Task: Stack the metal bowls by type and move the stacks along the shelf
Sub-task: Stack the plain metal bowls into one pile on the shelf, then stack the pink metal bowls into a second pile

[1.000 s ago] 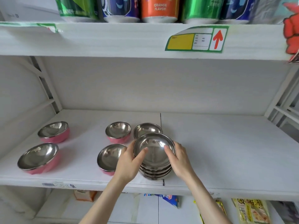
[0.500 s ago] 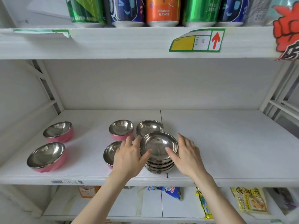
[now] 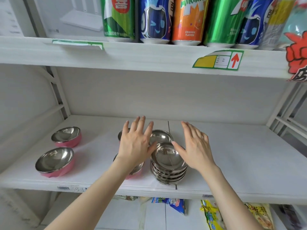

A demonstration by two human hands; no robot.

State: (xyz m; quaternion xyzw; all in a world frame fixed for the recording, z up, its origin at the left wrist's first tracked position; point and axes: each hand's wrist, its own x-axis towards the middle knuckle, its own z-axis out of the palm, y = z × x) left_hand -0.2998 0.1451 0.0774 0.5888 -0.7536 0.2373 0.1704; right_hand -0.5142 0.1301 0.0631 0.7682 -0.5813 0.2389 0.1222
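A stack of several plain steel bowls [image 3: 168, 161] stands near the front edge of the white shelf [image 3: 240, 163]. Behind it sits a single plain steel bowl [image 3: 161, 136]. My left hand [image 3: 136, 141] hovers open to the left of the stack, covering most of two pink-sided bowls, one near the front [image 3: 135, 172] and one further back [image 3: 120, 136]. My right hand [image 3: 194, 146] is open to the right of the stack, fingers spread, holding nothing. Two more pink-sided bowls [image 3: 54, 161] [image 3: 67, 136] sit at the shelf's left end.
Drink cans [image 3: 187, 20] line the upper shelf, which has a price label [image 3: 219, 59] on its edge. Snack packets [image 3: 207, 213] lie on the shelf below. Metal uprights [image 3: 58, 90] frame the left and right sides.
Both hands have let go of the steel stack and lifted up and back, fingers spreading. The camera has tilted upward.
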